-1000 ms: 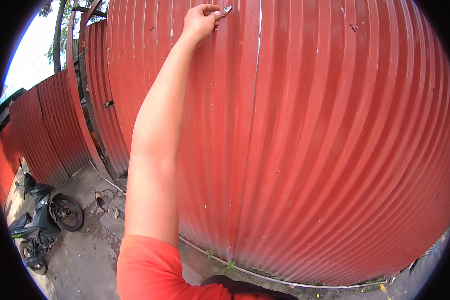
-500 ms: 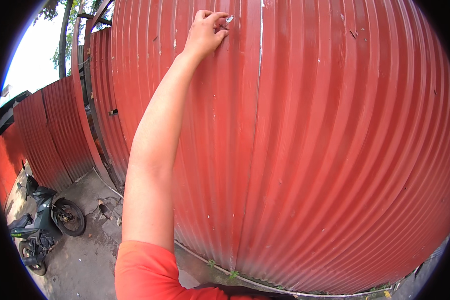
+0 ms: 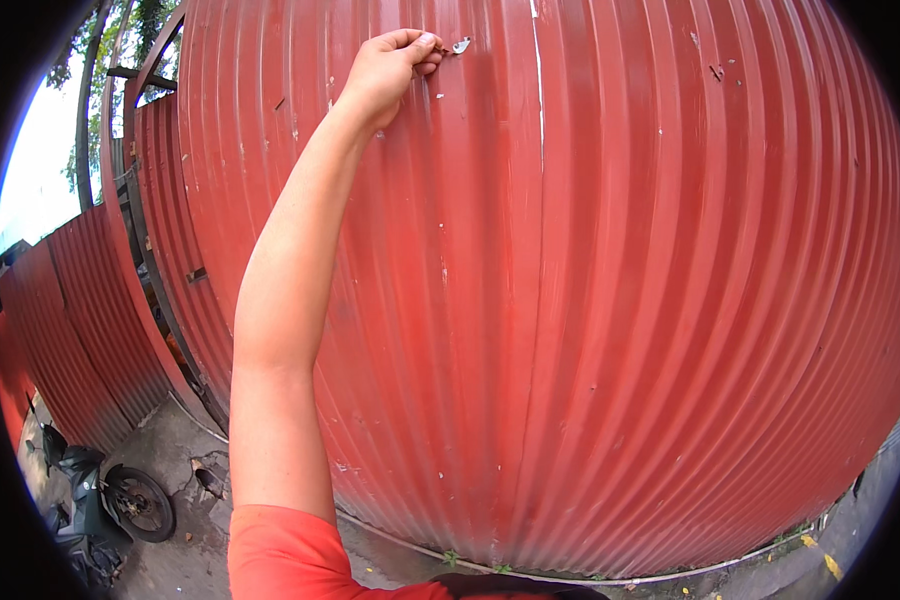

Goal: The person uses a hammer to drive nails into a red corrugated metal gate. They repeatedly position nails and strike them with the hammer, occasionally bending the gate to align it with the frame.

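My left hand (image 3: 385, 72) is raised high against a red corrugated metal wall (image 3: 620, 300), its arm bare below a red short sleeve. Thumb and fingers are closed in a pinch. A thin dark bit shows at the fingertips, too small to name. Right beside them, a small whitish, flake-like patch (image 3: 460, 46) shows on the wall; whether the fingers touch it I cannot tell. My right hand is out of the picture.
At the lower left a dark motorbike (image 3: 100, 500) stands on grey concrete ground (image 3: 185, 560). Lower red corrugated panels (image 3: 80, 320) and an upright post (image 3: 135, 240) are at the left. A pale strip and small weeds (image 3: 451, 558) run along the wall's foot.
My left hand's fingers, spread around the whitish patch before, are now pinched together just left of it. The whole view has shifted slightly, with the motorbike lower in the picture.
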The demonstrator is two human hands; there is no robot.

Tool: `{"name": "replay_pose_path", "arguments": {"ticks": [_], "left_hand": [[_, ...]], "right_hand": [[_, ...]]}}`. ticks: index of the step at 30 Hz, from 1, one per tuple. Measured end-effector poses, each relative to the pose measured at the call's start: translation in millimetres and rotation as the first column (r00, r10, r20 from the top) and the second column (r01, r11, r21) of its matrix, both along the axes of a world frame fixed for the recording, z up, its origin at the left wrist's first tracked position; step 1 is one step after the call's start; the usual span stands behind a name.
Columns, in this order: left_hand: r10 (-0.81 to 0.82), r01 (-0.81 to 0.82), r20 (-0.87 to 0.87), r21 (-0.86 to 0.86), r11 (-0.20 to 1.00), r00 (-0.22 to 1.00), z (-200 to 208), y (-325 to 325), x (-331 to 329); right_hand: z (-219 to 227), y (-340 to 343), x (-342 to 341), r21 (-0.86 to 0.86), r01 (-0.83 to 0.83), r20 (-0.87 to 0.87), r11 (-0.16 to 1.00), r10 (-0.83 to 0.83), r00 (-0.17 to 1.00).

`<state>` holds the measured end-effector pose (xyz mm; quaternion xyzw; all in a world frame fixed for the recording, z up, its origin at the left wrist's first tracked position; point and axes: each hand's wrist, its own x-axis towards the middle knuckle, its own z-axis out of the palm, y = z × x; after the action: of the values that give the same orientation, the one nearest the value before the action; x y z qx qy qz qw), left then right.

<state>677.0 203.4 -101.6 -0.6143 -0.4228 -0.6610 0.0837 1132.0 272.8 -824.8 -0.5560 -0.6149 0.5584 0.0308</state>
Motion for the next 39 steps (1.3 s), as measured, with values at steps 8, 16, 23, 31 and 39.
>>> {"name": "replay_pose_path", "arguments": {"ticks": [8, 16, 23, 31, 39], "left_hand": [[-0.203, 0.205, -0.051, 0.419, 0.884, 0.978, -54, -8, -5], [-0.223, 0.203, 0.010, 0.377, 0.904, 0.975, -135, -79, 63], [-0.078, 0.047, 0.108, 0.262, 0.964, 0.991, -197, -152, 103], [-0.141, 0.117, 0.389, 0.085, 0.989, 0.910, -302, -276, 134], [-0.234, 0.247, 0.842, 0.124, 0.961, 0.487, -425, -439, 144]], "right_hand": [[-6, 0, 4, -0.014, -0.031, 0.001, 0.999, 0.031, 1.000], [-21, -2, 33, -0.037, -0.116, 0.022, 0.993, 0.117, 0.993], [-15, -40, 91, -0.070, -0.328, -0.114, 0.942, 0.319, 0.941], [202, -129, -106, 0.201, -0.398, -0.752, 0.895, 0.402, 0.523], [313, -334, -240, 0.347, -0.550, -0.859, 0.760, 0.493, 0.139]]}}
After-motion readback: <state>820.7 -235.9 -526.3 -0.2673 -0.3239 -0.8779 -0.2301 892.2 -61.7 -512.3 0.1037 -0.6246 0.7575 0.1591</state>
